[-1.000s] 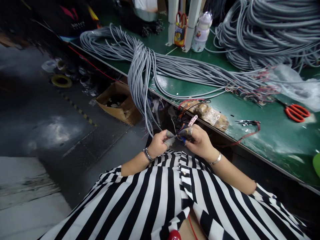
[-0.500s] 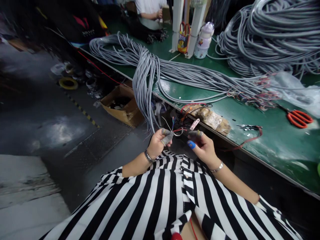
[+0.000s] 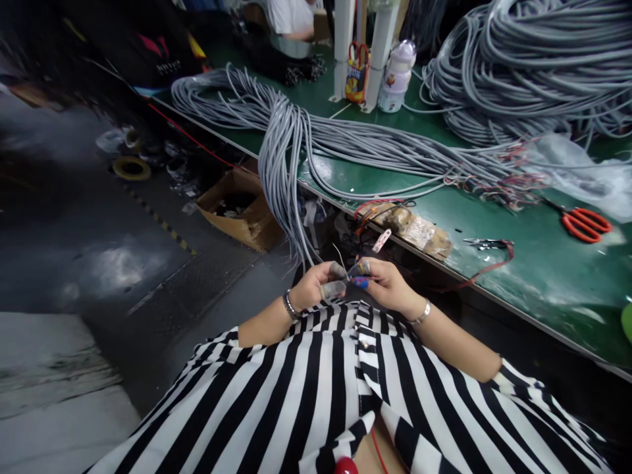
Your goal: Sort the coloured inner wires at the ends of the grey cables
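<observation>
My left hand point(image 3: 318, 286), with grey covers on its fingertips, holds the end of a grey cable whose thin coloured wires fan out. Close beside it, my right hand point(image 3: 388, 284) pinches some of those thin wires; a blue cover is on its thumb. One white wire point(image 3: 338, 253) sticks up between the hands. The grey cable bundle point(image 3: 284, 158) hangs over the table edge just behind my left hand. Fine details between the fingertips are too small to tell.
On the green table point(image 3: 538, 283) lie orange-handled scissors point(image 3: 586, 224), small pliers point(image 3: 486, 243), a taped block point(image 3: 419, 234) and a big cable coil point(image 3: 533, 72). A bottle point(image 3: 396, 78) stands behind. A cardboard box point(image 3: 241, 210) sits below the table. A person's arm point(image 3: 301, 34) shows across it.
My right hand has moved left and closed on the wires beside my left hand. Earlier the two hands were farther apart. The view has shifted slightly.
</observation>
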Demonstrator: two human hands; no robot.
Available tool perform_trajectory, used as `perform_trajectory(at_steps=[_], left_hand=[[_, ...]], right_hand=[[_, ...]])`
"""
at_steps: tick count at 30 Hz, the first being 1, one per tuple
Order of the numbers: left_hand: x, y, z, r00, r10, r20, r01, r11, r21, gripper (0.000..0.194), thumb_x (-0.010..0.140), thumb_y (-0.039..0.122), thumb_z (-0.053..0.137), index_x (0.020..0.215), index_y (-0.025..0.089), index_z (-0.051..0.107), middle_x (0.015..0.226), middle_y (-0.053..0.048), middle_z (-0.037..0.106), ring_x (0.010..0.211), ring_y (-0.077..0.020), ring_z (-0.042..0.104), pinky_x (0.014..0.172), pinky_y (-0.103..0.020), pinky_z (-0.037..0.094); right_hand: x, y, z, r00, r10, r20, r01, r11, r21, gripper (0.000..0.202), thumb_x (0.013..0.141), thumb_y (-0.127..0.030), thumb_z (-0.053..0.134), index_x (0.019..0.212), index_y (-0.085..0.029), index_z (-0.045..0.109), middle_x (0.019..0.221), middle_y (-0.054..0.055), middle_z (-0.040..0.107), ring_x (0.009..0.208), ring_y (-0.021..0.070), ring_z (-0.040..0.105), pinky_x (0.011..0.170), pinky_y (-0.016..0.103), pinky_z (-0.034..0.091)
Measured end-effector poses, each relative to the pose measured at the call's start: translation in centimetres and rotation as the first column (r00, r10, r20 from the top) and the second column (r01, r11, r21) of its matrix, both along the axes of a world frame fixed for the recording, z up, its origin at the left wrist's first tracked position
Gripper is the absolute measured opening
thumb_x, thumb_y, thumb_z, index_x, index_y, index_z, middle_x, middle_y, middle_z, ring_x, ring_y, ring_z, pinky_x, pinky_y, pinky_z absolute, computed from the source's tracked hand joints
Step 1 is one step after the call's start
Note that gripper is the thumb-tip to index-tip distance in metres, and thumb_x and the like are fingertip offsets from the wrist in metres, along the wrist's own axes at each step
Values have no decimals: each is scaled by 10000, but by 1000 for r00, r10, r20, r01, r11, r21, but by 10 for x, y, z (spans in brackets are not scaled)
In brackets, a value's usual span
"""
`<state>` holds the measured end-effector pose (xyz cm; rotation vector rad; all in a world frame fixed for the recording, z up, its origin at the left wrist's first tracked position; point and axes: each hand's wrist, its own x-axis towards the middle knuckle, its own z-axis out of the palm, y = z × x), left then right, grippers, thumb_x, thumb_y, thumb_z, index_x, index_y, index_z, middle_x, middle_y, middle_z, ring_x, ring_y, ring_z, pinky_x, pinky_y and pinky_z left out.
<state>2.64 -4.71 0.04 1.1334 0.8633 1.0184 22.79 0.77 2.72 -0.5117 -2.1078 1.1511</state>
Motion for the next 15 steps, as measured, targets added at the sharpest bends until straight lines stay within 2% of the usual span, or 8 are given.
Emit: perform_trajectory(at_steps=[2,4,6,8,10,11,13,15], left_hand=[[-8,7,7,957,-281,-69,282,959,8,430,750,543,732,801,124,647,673,-61,678,578,-118,609,586,-226,499],[-12,16,16,843,-514,-157,521,854,-1,439,784,558,689,772,119,705,652,-90,690,556,-137,608,560,-236,494],[-12,24,25,750,-626,-215,642,767,5,430,783,558,686,792,133,753,621,-98,691,533,-158,620,534,-244,497],[-12,30,32,744,-615,-259,648,759,58,405,762,554,706,853,167,782,647,-106,709,570,-187,661,559,-256,523],[-13,34,37,780,-535,-325,600,787,144,372,755,546,716,854,196,793,700,-119,728,647,-211,695,633,-275,550],[-14,35,38,803,-474,-361,561,805,194,356,763,539,710,842,203,795,723,-125,734,677,-217,701,667,-286,555],[-17,36,37,845,-310,-436,463,832,305,321,793,510,691,838,208,793,748,-126,740,704,-213,698,706,-296,552],[-19,36,32,865,-101,-491,341,837,428,279,815,468,684,863,214,787,749,-109,739,697,-192,685,710,-287,542]], right_hand=[[6,3,7,984,178,1,-177,977,-119,326,935,-437,554,837,-144,657,760,41,608,682,130,547,647,259,455],[10,6,11,939,343,7,-326,900,-289,385,912,-493,574,837,-122,645,754,34,604,671,119,534,644,252,448],[15,7,11,906,424,0,-377,803,-462,427,873,-536,610,794,-117,629,701,12,577,626,103,496,607,241,427],[23,9,6,936,350,-29,-296,745,-598,433,816,-546,672,734,-126,606,632,-15,520,558,80,428,527,216,367],[36,12,-2,989,128,-79,-147,700,-699,413,756,-526,736,718,-141,593,577,-45,450,481,53,319,436,192,247],[44,13,-7,994,-10,-109,-74,668,-740,399,733,-511,757,720,-151,587,551,-61,412,452,44,258,410,188,181],[59,17,-17,951,-270,-151,38,587,-809,385,712,-490,772,705,-176,549,512,-90,335,423,37,158,391,188,93],[68,20,-25,900,-412,-141,99,509,-855,423,718,-508,757,652,-197,478,482,-106,274,407,36,112,377,187,63]])
